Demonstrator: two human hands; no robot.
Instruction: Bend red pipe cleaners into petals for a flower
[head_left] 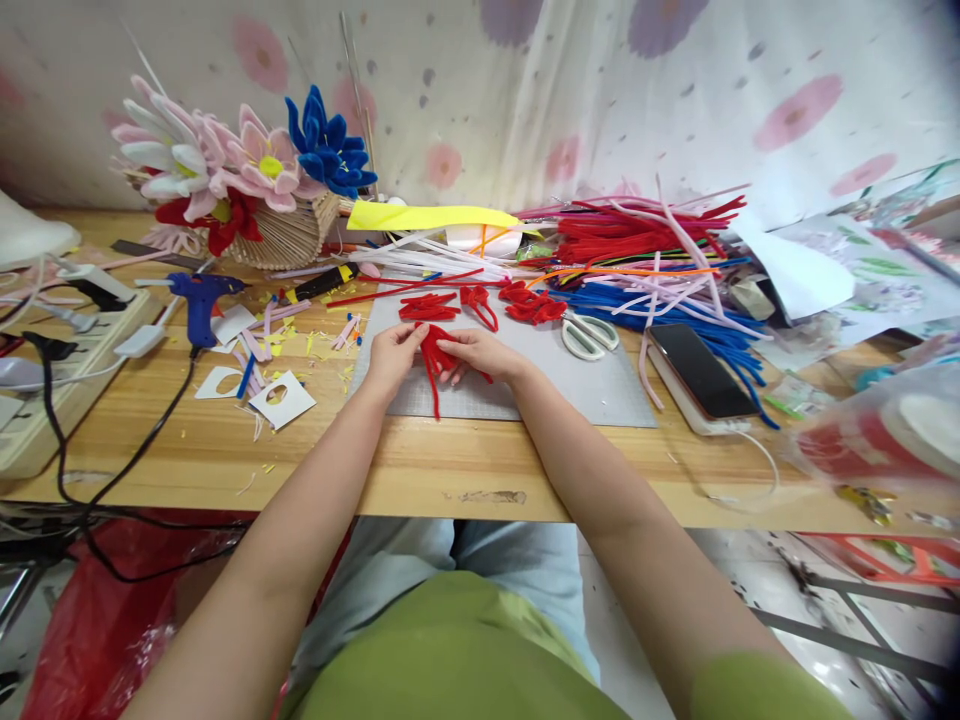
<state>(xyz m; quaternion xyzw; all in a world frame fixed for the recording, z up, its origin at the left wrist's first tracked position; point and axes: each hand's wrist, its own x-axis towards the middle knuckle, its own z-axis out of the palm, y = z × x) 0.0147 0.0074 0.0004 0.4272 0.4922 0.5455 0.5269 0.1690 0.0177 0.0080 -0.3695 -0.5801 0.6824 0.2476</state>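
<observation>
Between my hands, over the grey cutting mat point(585, 395), is a bent bunch of red pipe cleaners point(433, 352) with loose ends hanging down. My left hand point(395, 357) pinches its upper left side between thumb and fingers. From the right, my right hand point(474, 355) grips the same bunch, its thumb across the top and fingers curled beneath. Just beyond lie a bundle of short red pieces point(429, 306), a red loop point(480, 306) and a pile of red folded pieces point(531, 302). Scissors point(590, 336) with pale handles rest to the right.
Pink, white and blue fuzzy flowers point(262, 165) stand at the back left. A blue glue gun point(199, 300), its cord and a power strip point(82, 370) are on the left. Long pipe cleaners point(645, 240), a phone point(701, 370) and a bagged cup point(885, 435) occupy the right.
</observation>
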